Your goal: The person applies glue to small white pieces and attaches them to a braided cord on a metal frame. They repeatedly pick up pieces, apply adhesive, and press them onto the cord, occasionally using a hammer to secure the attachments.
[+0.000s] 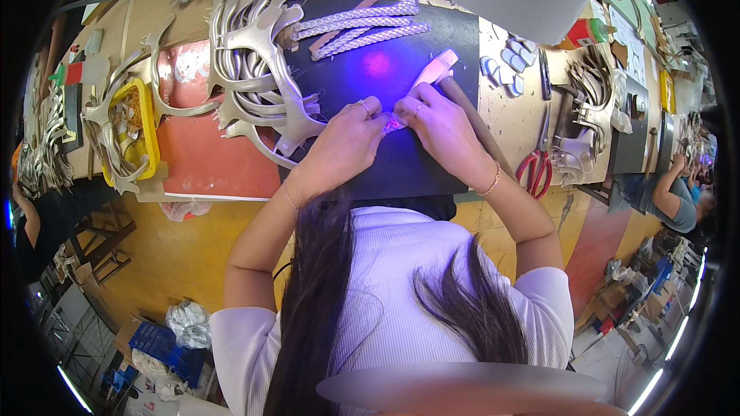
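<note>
Both hands meet at the middle of the black mat (401, 166) on the worktop (193, 23): left hand (347, 142) and right hand (443, 127), fingers closed, pinch a small sparkly strip (395, 123) lying left-right. Beyond, a pink lamp (435, 69) angles toward the far right; braided straps (362, 27) lie along the mat's far edge.

Well left of our hands (401, 127), a small bottle (77, 72) with a red label and green cap lies on the surface (509, 119). Up to the right sits another bottle (590, 31), red-orange with a green band. Far below left, blue boxes (158, 343) sit on the floor.
</note>
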`<state>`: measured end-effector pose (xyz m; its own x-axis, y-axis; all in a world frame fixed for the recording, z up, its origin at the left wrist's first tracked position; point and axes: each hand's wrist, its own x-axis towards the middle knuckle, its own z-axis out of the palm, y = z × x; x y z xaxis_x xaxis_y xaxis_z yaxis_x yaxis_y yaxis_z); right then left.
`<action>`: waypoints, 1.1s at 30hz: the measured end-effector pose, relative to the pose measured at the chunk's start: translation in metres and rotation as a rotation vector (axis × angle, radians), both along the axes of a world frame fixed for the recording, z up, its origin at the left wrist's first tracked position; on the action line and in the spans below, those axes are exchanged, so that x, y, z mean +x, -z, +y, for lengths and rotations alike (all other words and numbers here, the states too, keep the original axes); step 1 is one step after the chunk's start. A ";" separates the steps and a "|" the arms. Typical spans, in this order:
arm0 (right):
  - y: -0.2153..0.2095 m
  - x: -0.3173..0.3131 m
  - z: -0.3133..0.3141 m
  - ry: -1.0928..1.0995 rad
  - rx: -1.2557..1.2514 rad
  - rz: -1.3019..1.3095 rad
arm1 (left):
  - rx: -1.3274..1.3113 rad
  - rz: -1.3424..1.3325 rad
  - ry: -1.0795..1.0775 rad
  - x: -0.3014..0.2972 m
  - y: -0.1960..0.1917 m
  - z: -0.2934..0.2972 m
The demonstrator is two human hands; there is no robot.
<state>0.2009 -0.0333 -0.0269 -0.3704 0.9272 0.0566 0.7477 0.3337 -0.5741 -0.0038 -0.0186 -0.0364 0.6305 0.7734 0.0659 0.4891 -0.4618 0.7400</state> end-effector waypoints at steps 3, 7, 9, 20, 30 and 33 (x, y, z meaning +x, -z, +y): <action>0.003 0.000 -0.003 0.026 0.018 0.006 | -0.035 0.001 0.026 -0.001 -0.001 0.003; 0.005 -0.001 -0.005 0.030 0.041 0.026 | -0.030 0.007 0.013 0.000 0.000 0.002; 0.005 -0.001 -0.004 -0.004 0.046 -0.005 | -0.007 0.000 -0.002 0.001 0.000 0.000; -0.020 -0.012 -0.016 -0.175 0.216 -0.440 | 0.183 0.102 -0.181 0.009 0.006 -0.021; -0.004 0.032 0.004 0.287 0.117 -0.116 | 0.235 0.100 -0.185 0.013 0.010 -0.026; -0.001 0.030 0.002 0.322 0.081 -0.071 | 0.234 0.102 -0.177 0.012 0.010 -0.026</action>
<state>0.2312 -0.0313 -0.0258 -0.0650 0.9907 0.1197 0.8591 0.1166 -0.4984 0.0085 -0.0447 -0.0465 0.4997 0.8431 0.1986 0.6436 -0.5148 0.5663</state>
